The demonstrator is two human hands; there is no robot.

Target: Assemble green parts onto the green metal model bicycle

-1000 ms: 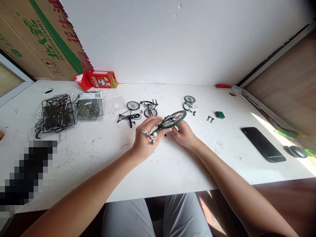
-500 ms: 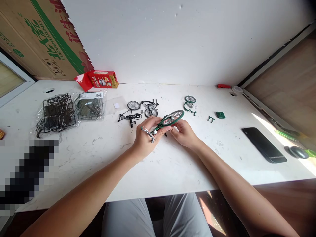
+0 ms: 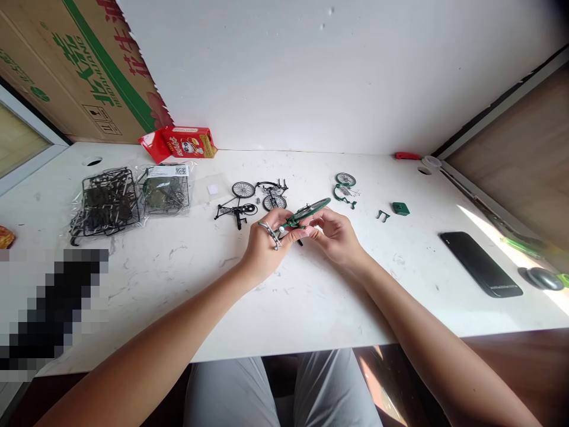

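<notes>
A green model bicycle part with a spoked wheel (image 3: pixel 311 209) is held above the middle of the white table. My left hand (image 3: pixel 267 244) is closed round its near end, where silver handlebars stick out over the palm. My right hand (image 3: pixel 334 236) pinches at the lower right of the part, under the wheel; what its fingertips grip is too small to tell. Just behind my left hand lie black model bicycle parts (image 3: pixel 237 210). Farther right are a green frame piece with a wheel (image 3: pixel 345 179), a small green bracket (image 3: pixel 383 216) and a green block (image 3: pixel 400 208).
Two plastic bags of dark parts (image 3: pixel 110 201) lie at the left, with a red box (image 3: pixel 191 142) behind them. A black phone (image 3: pixel 481 264) and a grey mouse (image 3: pixel 544 279) are at the right. A white wall (image 3: pixel 284 77) rises behind the table (image 3: pixel 178 320).
The green wheel has tilted and now shows more edge-on. The handlebars have turned slightly, and my right hand has shifted a little right. The whole view has moved slightly.
</notes>
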